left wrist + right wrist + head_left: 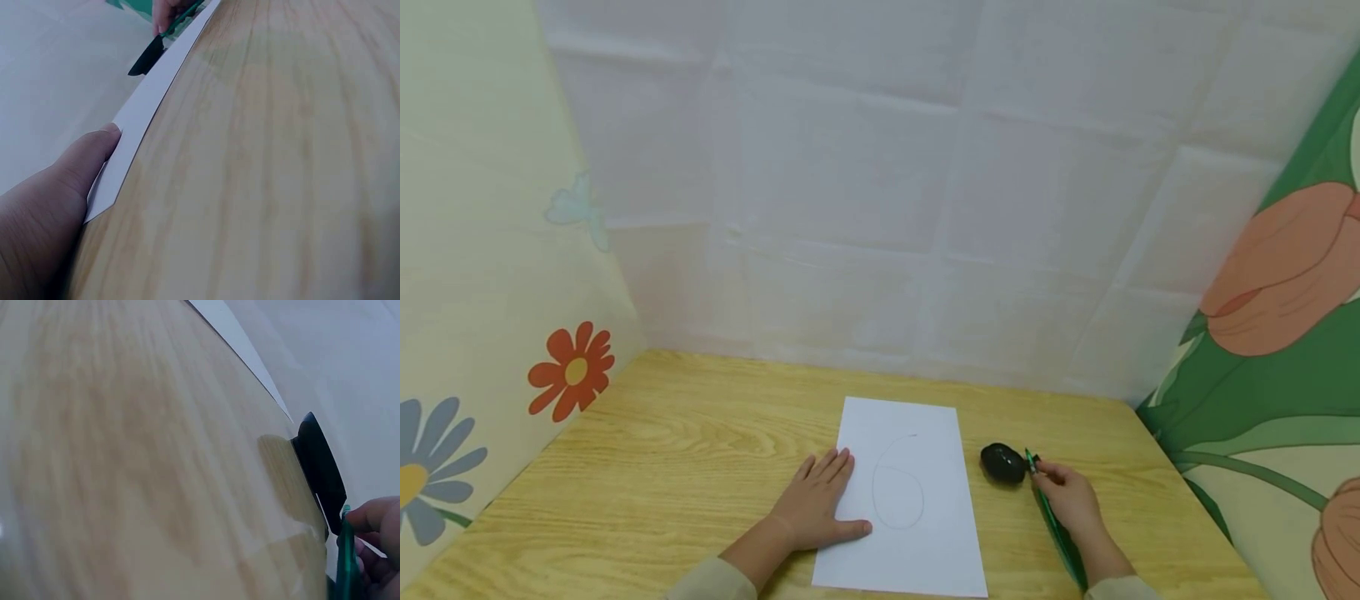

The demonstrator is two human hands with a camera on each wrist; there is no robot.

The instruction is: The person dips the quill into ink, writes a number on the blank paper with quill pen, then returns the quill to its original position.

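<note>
A white sheet of paper lies on the table, with a thin line drawn on it in the shape of a 6. Across its left edge rests my left hand, palm down, fingers straight and thumb on the sheet. To the right of the paper, my right hand pinches a slim green pen-like stick between thumb and fingers. Right by its fingertips is a glossy black oval piece with a narrow neck, like a spoon's head. A long green shaft runs under the hand toward me.
The wood-grain table ends at a creased white cloth at the back. Flower-printed cloths stand on both sides, the left one with a red flower, the right one with pink tulips.
</note>
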